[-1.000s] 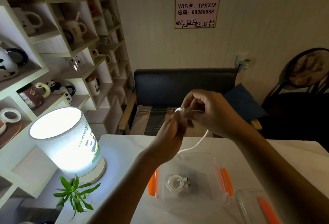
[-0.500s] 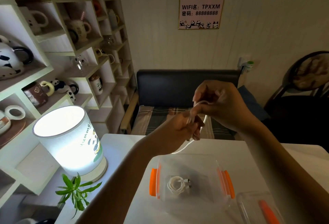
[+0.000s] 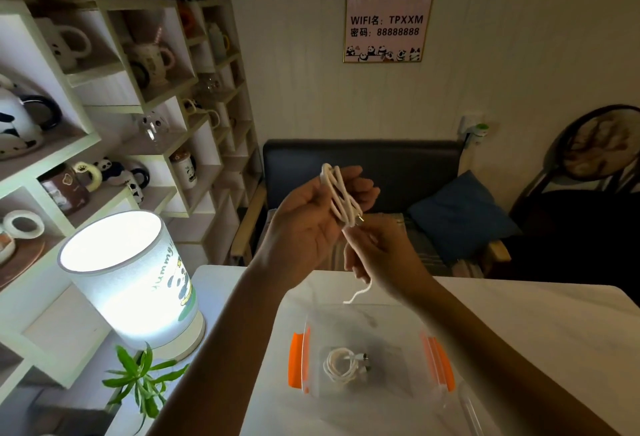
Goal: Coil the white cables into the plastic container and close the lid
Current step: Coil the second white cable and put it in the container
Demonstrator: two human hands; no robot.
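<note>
A white cable [image 3: 337, 195] is looped round the raised fingers of my left hand [image 3: 311, 224], above the table. My right hand [image 3: 381, 248] sits just below and pinches the cable's lower strand near a metal plug; the loose tail [image 3: 360, 292] hangs down from it. On the white table [image 3: 519, 314] stands a clear plastic container [image 3: 372, 342] with orange clips [image 3: 296, 361], open on top. A second white cable [image 3: 343, 364] lies coiled inside it. The clear lid [image 3: 469, 408] shows partly at the lower right, behind my right forearm.
A lit cylindrical lamp [image 3: 135, 279] and a small green plant [image 3: 145, 380] stand at the table's left edge. Shelves of panda mugs [image 3: 104, 106] fill the left wall. A dark bench [image 3: 363, 172] with a blue cushion [image 3: 460, 214] stands beyond the table.
My left hand has turned palm up with the cable loops now spread over its fingers. My right hand has dropped below it along the strand, and the hanging tail has become shorter.
</note>
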